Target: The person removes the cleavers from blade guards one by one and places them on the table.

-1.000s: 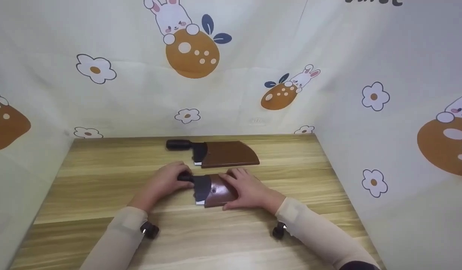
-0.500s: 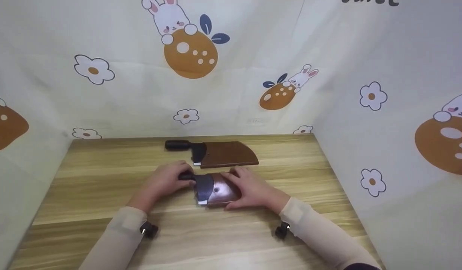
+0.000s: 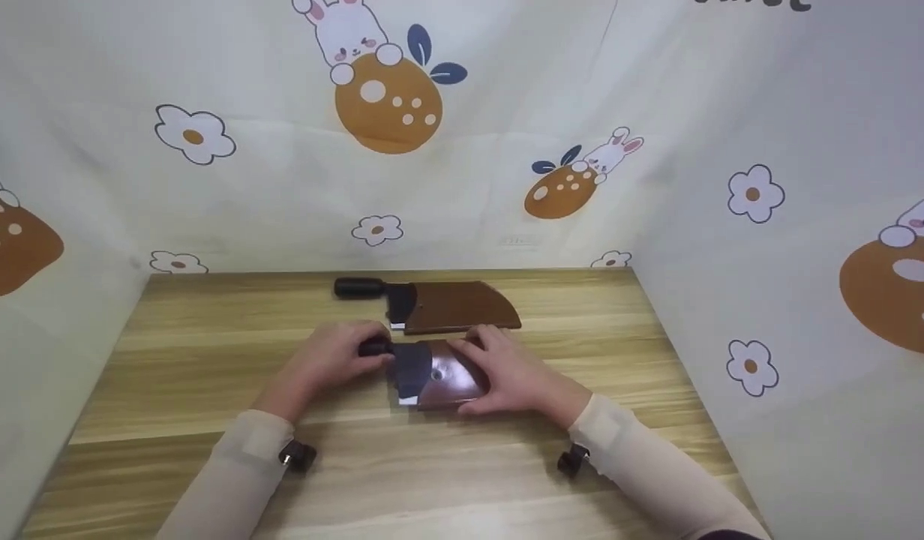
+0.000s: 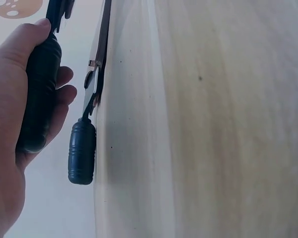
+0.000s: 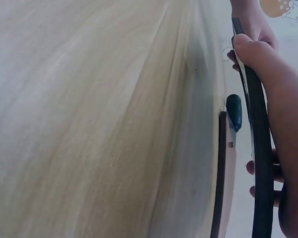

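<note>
A cleaver (image 3: 412,367) in a glossy brown leather sheath (image 3: 451,386) lies flat between the two hands, blade edge toward the person. My left hand (image 3: 334,360) grips its black handle (image 4: 39,94), thumb along the top and fingers curled beneath. My right hand (image 3: 511,375) holds the sheath's tip end, thumb on the near edge and fingers over the far edge. Both wrist views show this cleaver raised off the table. Its blade is mostly hidden in the sheath; a dark strip and a bright corner show near the handle.
A second cleaver (image 3: 400,306) in a matte brown sheath (image 3: 462,307) lies on the wooden table (image 3: 432,480) just beyond, handle (image 4: 82,151) to the left. Cream curtains (image 3: 282,187) printed with rabbits and flowers enclose the table at the back and sides.
Both hands have shifted the near cleaver slightly right and away from the person, closer to the second cleaver. Their grips stay the same. The second cleaver has not moved.
</note>
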Demonstrator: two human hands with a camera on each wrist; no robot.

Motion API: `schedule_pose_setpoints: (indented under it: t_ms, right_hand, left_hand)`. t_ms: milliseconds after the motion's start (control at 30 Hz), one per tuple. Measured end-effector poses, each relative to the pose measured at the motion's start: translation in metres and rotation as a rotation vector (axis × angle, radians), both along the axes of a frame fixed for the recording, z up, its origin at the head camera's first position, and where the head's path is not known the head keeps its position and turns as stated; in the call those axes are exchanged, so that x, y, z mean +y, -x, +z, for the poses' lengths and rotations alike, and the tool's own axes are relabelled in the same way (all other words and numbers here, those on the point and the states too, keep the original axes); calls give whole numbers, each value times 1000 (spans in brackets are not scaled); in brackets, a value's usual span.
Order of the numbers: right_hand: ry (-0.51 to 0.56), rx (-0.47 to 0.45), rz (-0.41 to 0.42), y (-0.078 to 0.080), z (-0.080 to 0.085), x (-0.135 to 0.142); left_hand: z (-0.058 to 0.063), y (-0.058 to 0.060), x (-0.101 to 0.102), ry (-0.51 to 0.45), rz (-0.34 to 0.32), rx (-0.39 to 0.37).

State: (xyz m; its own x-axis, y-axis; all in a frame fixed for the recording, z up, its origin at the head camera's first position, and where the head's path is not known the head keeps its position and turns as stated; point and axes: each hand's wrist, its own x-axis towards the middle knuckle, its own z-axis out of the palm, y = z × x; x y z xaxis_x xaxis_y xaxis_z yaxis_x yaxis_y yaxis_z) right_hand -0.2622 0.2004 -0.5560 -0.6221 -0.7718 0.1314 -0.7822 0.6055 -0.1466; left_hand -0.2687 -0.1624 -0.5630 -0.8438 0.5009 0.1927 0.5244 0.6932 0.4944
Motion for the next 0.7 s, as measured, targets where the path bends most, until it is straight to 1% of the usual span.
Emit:
schedule_pose_setpoints:
  t_ms: [367, 700]
  right_hand:
    - [7, -3, -17, -6, 13, 1]
    - [34, 28, 7, -4, 16, 0]
  left_hand:
    - [5, 1, 2, 14, -20, 62]
    - [11, 0, 5, 18, -20, 144]
